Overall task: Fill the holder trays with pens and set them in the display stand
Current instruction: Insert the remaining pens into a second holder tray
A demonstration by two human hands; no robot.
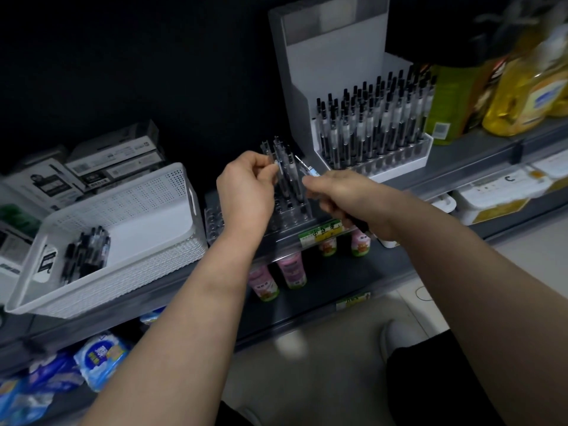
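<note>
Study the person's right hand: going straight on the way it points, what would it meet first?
Probably the clear, black-capped pens standing in the transparent plastic holder tray, which the left hand pinches. The right hand, gripping a slim clear pen, points up-left at them; depth is unclear.

Both forearms outstretched, left hand (pixel 246 192) and right hand (pixel 341 195) close together, fingers (pixel 262 162) curled.
</note>
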